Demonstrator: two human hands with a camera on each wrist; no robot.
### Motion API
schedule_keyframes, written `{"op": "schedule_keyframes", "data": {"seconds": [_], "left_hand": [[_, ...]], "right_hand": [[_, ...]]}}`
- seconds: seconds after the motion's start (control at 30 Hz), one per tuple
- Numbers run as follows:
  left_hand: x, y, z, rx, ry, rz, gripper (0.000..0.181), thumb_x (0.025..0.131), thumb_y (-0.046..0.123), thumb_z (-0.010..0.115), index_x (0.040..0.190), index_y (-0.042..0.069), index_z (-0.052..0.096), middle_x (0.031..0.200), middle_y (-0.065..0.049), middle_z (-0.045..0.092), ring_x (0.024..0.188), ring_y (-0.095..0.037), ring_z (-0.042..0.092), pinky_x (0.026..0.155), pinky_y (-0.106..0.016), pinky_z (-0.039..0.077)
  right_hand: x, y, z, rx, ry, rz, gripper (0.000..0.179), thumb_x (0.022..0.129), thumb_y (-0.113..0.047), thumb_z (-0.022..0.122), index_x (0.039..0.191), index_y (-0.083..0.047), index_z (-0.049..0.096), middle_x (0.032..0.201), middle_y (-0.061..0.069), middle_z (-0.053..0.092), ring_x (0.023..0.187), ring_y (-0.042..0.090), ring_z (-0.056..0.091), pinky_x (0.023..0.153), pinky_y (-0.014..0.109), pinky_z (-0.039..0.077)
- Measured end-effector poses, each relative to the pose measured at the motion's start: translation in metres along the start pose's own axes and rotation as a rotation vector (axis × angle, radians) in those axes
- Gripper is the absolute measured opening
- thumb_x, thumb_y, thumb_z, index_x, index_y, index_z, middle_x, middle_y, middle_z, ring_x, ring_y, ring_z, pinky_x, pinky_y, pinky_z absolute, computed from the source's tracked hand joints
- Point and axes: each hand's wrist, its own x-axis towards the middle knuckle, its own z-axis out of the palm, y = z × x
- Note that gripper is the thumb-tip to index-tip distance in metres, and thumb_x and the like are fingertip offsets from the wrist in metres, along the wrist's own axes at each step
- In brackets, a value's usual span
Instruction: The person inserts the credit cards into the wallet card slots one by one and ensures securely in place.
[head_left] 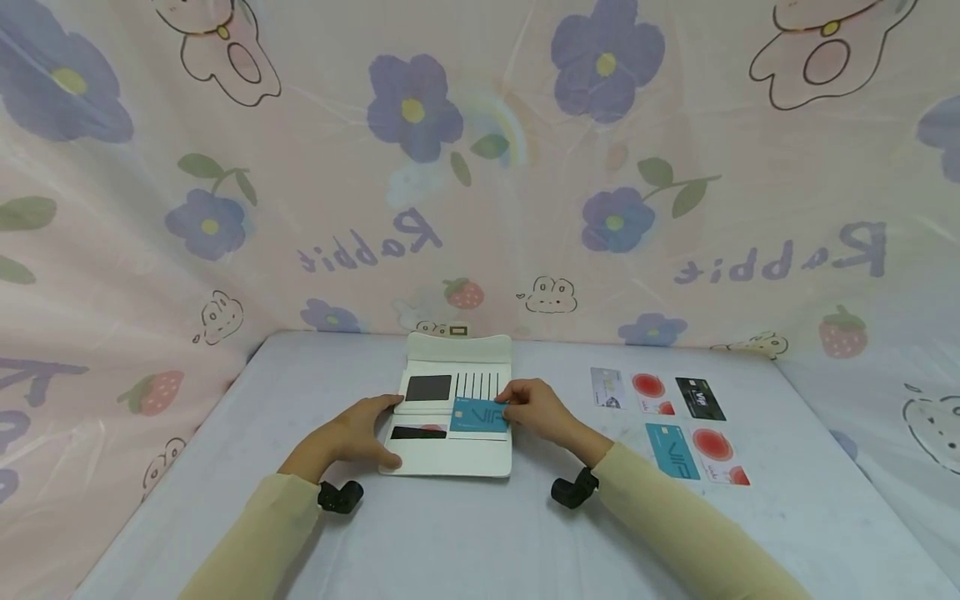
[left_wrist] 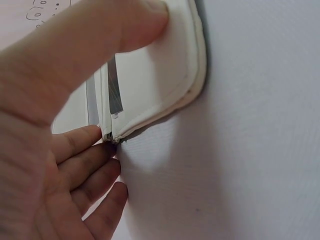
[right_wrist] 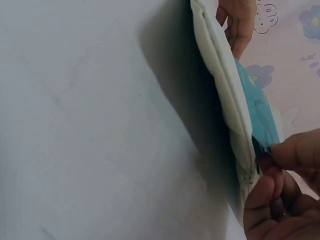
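A white wallet (head_left: 450,460) lies unfolded on the table, with card slots on its inner side. My right hand (head_left: 542,410) pinches a blue VIP card (head_left: 478,416) by its right edge, thumb against forefinger, over the wallet's right half. In the right wrist view the blue card (right_wrist: 260,112) stands along the wallet's inner face. At the wallet's left side my left hand (head_left: 360,435) rests, its thumb on the lower flap and its other fingers along the edge. A dark card (head_left: 417,432) shows in the lower left pocket, and a dark panel (head_left: 428,388) sits above it.
To the right on the white table (head_left: 450,542) lie a pale card (head_left: 607,388), two red-and-white cards (head_left: 648,385), a black VIP card (head_left: 701,398) and another blue card (head_left: 672,451). A patterned curtain (head_left: 480,208) hangs behind the table and at its sides.
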Motion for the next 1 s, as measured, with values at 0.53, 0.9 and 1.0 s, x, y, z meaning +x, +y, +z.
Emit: {"op": "schedule_keyframes", "data": {"seconds": [0.53, 0.9, 1.0], "left_hand": [[0.0007, 0.0, 0.0014, 0.012, -0.001, -0.012, 0.104, 0.058, 0.031, 0.091, 0.145, 0.009, 0.041, 0.148, -0.015, 0.043, 0.139, -0.036, 0.038, 0.112, -0.054, 0.033], [0.0028, -0.0022, 0.0008, 0.016, 0.001, 0.003, 0.106, 0.056, 0.032, 0.092, 0.145, 0.008, 0.04, 0.147, -0.015, 0.044, 0.138, -0.037, 0.038, 0.111, -0.054, 0.034], [0.0026, -0.0018, 0.001, 0.017, 0.004, 0.002, 0.106, 0.056, 0.032, 0.092, 0.145, 0.009, 0.04, 0.147, -0.015, 0.045, 0.138, -0.037, 0.039, 0.111, -0.055, 0.034]], "right_hand": [[0.0026, -0.0049, 0.0, -0.033, -0.013, -0.016, 0.014, 0.084, -0.002, 0.062, 0.094, -0.007, 0.071, 0.075, 0.003, 0.061, 0.07, 0.014, 0.049, 0.059, 0.022, 0.045], [0.0025, -0.0011, 0.0015, -0.076, -0.042, -0.01, 0.013, 0.084, -0.005, 0.062, 0.094, -0.011, 0.068, 0.075, 0.003, 0.059, 0.068, 0.014, 0.05, 0.057, 0.023, 0.043], [0.0026, -0.0015, 0.0018, -0.081, -0.046, -0.007, 0.012, 0.084, -0.004, 0.063, 0.094, -0.009, 0.067, 0.075, 0.003, 0.059, 0.069, 0.015, 0.05, 0.058, 0.024, 0.043]]}}
